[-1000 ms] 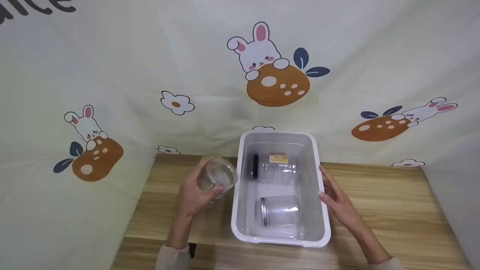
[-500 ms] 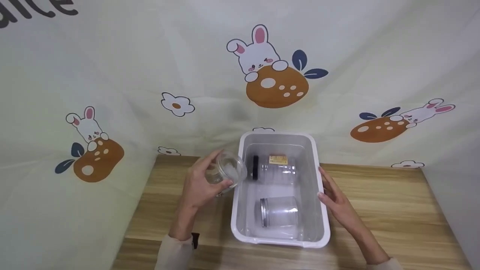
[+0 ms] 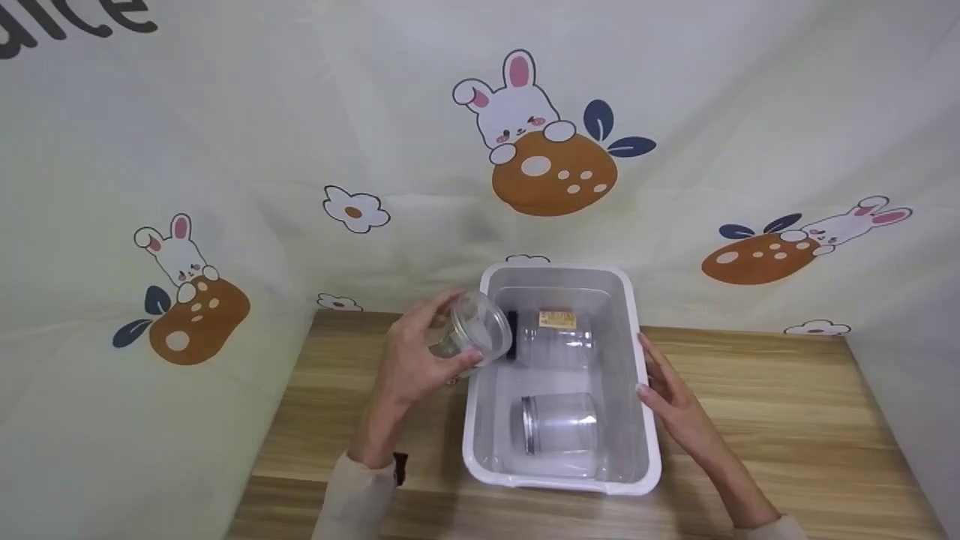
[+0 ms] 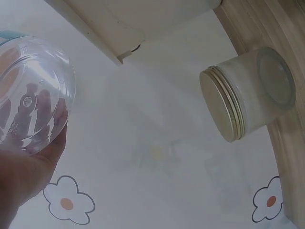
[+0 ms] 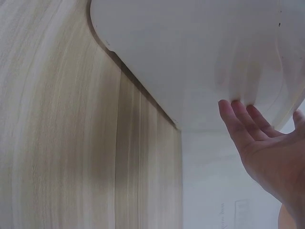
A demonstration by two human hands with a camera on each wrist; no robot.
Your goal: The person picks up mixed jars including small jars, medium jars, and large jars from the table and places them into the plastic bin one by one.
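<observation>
Head view, centre: left hand grips a clear, cylindrical plastic jar overlapping the left rim of a white rectangular plastic tub; right hand, fingers straight, touches the tub's right side. Left wrist view only, right: translucent cylindrical jar, grooved gold lid.

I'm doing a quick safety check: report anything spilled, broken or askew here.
Nothing visible looks spilled or broken. Slightly odd: inside the white tub, the black-lidded jar and silver-lidded jar lie on their sides instead of standing, though that may be deliberate.
</observation>
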